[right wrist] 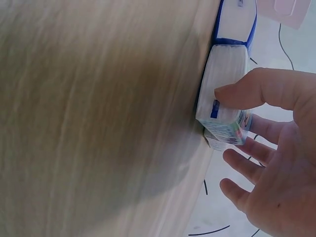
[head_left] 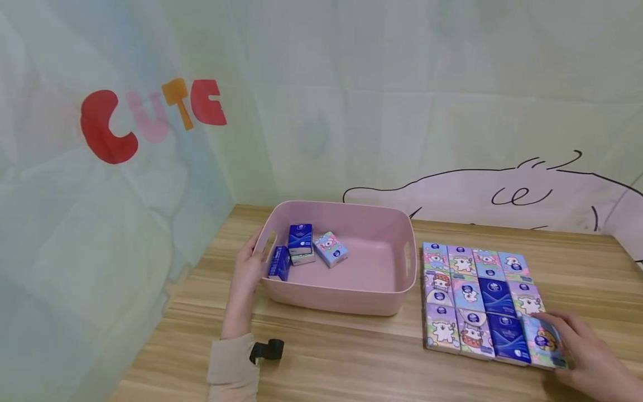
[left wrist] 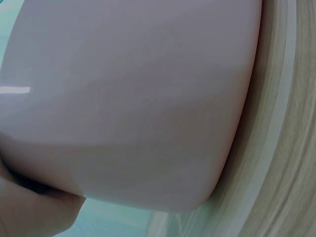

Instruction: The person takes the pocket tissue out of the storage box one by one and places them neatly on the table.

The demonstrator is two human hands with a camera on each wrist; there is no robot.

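Observation:
My left hand (head_left: 247,269) grips the left end of a pink plastic basket (head_left: 336,297) at its handle hole. In the left wrist view the basket wall (left wrist: 133,98) fills most of the picture. Inside, toward the left, lie a blue tissue pack (head_left: 300,235) on top of another pack, a tilted blue one (head_left: 279,262) and a pastel cartoon one (head_left: 330,249). My right hand (head_left: 595,352) pinches the near right corner tissue pack (head_left: 543,341) of a block on the table. In the right wrist view the thumb (right wrist: 239,96) presses that pack's end, with fingers behind it.
The block's other packs, pastel ones (head_left: 442,326) and blue ones (head_left: 508,336), lie flat in tight rows right of the basket. Printed cloth walls (head_left: 321,111) stand behind and left of the wooden table (head_left: 351,352). A black mount (head_left: 268,350) sits at my left wrist.

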